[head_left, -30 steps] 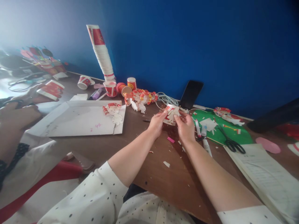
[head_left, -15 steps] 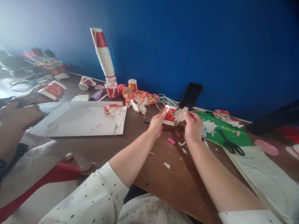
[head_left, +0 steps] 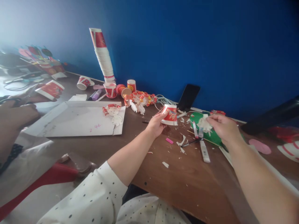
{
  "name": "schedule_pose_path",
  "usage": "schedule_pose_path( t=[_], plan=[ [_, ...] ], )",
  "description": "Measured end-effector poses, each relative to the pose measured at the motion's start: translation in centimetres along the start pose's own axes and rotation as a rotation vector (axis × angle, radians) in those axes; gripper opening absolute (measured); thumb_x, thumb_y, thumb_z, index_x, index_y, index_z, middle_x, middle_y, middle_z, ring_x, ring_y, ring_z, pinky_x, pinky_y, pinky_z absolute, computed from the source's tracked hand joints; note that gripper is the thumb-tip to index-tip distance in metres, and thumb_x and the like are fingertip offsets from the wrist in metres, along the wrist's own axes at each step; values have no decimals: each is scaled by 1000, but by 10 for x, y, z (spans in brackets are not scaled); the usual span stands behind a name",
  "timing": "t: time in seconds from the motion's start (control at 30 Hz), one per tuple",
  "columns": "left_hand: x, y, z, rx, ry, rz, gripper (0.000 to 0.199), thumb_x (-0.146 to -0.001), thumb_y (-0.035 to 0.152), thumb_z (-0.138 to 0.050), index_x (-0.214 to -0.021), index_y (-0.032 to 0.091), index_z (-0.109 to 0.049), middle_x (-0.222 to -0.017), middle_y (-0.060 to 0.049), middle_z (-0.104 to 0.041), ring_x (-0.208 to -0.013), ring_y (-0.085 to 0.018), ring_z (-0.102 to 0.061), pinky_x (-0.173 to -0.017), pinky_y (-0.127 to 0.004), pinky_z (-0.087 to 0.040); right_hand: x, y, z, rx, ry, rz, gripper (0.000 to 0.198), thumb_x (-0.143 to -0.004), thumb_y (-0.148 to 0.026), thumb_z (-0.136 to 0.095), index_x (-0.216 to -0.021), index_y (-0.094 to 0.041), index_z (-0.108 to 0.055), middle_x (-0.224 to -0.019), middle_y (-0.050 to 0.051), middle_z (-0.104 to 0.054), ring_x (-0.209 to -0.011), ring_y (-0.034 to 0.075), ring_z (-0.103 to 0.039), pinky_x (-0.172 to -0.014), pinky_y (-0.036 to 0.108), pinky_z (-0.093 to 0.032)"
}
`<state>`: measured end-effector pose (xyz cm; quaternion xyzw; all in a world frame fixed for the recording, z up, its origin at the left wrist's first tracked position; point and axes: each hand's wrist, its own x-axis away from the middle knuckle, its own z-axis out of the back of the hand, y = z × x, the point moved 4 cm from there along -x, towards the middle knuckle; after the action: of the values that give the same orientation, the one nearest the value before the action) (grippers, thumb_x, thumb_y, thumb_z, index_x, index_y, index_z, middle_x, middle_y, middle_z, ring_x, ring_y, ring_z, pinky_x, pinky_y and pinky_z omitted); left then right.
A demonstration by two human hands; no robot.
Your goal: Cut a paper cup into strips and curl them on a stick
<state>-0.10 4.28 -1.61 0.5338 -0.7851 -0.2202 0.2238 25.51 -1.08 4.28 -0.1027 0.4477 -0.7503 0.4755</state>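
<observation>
My left hand (head_left: 157, 125) grips a red and white paper cup (head_left: 170, 114) piece by its left side, raised over the brown table. Between the fingertips of my right hand (head_left: 221, 127) is a white paper cutout (head_left: 205, 124) with a ragged edge, held above the green sheet (head_left: 194, 117). A glue stick (head_left: 205, 151) and a dark thin pen (head_left: 190, 142) lie below and between my hands. Near them is a small pink piece (head_left: 169, 141) among white paper scraps.
A tall stack of paper cups (head_left: 104, 59) leans by the blue wall. Decorated paper figures (head_left: 140, 101) and a black phone (head_left: 188, 97) stand along the back. On the left, a co-worker's hands (head_left: 17, 113) are beside a white box lid (head_left: 77, 121). A pink oval (head_left: 259, 146) lies right.
My right hand has moved right with the white cutout, away from the cup piece, over the green sheet. My left hand has stayed nearly in place with the cup piece.
</observation>
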Motion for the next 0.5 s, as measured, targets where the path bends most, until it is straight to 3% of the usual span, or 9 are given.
schedule_pose_path(
  t=[0.27,0.43,0.5],
  plan=[
    [5,5,-3,-9,38,26,31,-70,22,-74,-100,17,-66,-87,-6,-72,-77,-17,-68,-71,-26,-53,-1,38,26,490,-134,-53,8,-65,-29,-73,-70,-24,-69,-76,10,-68,-67,24,-57,-64,38,-37],
    [4,5,-1,-19,-6,21,31,-71,21,-73,-101,16,-66,-87,-5,-72,-73,-14,-68,-70,-24,-53,18,6,36,728,-23,132,33,-69,-34,-66,-100,-23,-69,-103,14,-65,-90,30,-59,-66,38,-40],
    [4,5,-1,-25,-12,24,33,-72,21,-73,-103,16,-65,-87,-5,-71,-74,-14,-68,-71,-23,-53,30,-10,32,775,-175,120,30,-78,-40,-54,-100,-26,-67,-100,9,-67,-87,28,-60,-63,36,-41]
  ],
)
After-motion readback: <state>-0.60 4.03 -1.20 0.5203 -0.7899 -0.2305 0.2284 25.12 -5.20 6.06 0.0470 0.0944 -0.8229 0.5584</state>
